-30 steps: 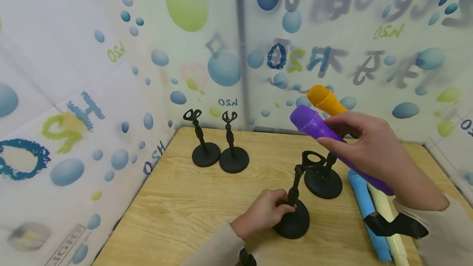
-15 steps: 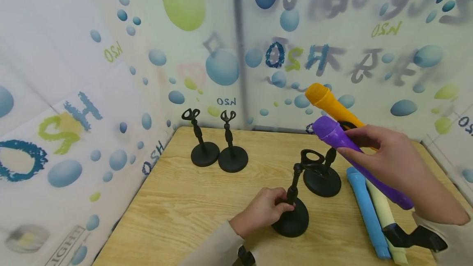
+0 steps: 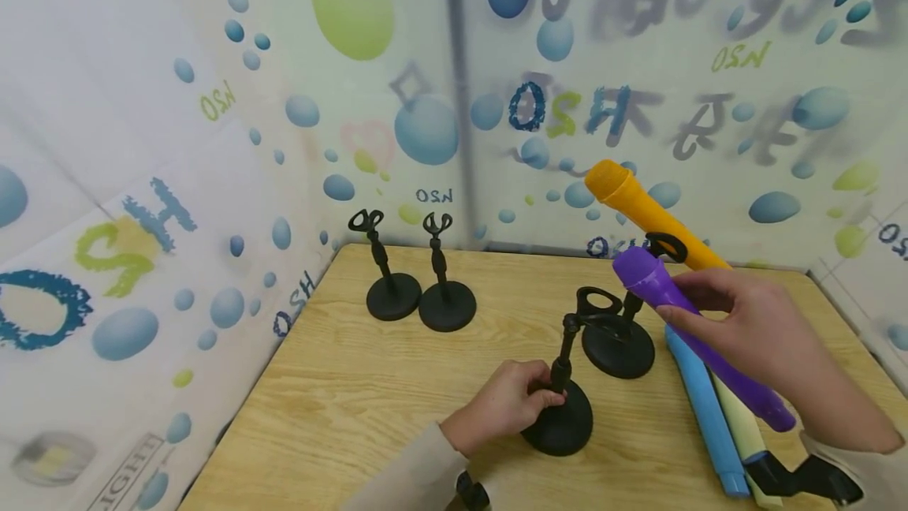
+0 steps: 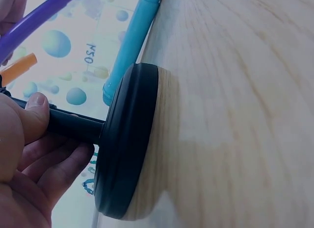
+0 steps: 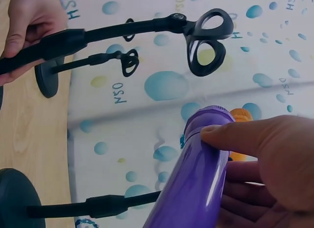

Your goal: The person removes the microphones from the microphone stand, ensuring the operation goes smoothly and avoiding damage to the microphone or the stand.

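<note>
My left hand (image 3: 505, 407) pinches the lower stem of a black microphone stand (image 3: 560, 423), whose round base sits on the wooden table. In the left wrist view, the thumb and fingers wrap that stem just above the base (image 4: 130, 144). The right hand (image 3: 755, 333) holds a purple toy microphone (image 3: 698, 345), tilted with its head up and to the left, apart from the stand's clip (image 5: 208, 44). Behind it, an orange microphone (image 3: 649, 207) rests slanted in the clip of another black stand (image 3: 619, 349), partly hidden by the purple one.
Two black stands (image 3: 448, 306) with bare clips stand at the back left. On the right of the wooden table (image 3: 340, 416) lie a blue microphone (image 3: 709, 416) and a pale yellow one (image 3: 741, 416), partly under the right arm. Printed curtains (image 3: 248, 180) enclose the table.
My right hand has moved right and down with the purple microphone, uncovering more of the orange microphone and its stand. The left hand keeps its grip in place.
</note>
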`<state>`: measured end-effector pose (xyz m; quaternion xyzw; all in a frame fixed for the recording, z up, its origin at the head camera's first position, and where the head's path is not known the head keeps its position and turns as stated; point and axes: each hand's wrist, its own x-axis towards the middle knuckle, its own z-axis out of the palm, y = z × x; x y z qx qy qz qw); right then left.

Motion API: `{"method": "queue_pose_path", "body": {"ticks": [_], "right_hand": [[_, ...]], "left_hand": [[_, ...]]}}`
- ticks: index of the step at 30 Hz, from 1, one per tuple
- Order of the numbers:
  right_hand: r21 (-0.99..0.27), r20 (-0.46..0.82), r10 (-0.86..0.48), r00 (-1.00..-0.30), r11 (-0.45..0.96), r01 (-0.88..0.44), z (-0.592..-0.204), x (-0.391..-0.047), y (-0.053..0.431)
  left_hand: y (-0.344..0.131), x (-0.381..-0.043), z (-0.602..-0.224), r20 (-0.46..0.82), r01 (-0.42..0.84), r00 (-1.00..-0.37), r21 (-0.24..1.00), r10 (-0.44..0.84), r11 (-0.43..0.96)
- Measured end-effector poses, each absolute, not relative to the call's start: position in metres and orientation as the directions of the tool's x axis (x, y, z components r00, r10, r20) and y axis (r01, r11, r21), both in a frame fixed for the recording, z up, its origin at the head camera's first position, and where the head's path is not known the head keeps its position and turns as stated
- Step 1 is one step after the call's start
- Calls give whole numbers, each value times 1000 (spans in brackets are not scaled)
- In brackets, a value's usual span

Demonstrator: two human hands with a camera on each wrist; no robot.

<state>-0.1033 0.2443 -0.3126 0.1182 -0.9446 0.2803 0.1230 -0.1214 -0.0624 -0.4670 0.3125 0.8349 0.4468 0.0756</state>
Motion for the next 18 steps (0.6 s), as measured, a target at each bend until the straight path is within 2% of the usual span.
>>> {"method": "queue_pose_path", "body": {"ticks": [18], "right_hand": [[-519,144,-65,-987,844,-132,-342,-97,263]], "left_hand": [[-62,-122,-468,130,422,-806,810,578,407]]}}
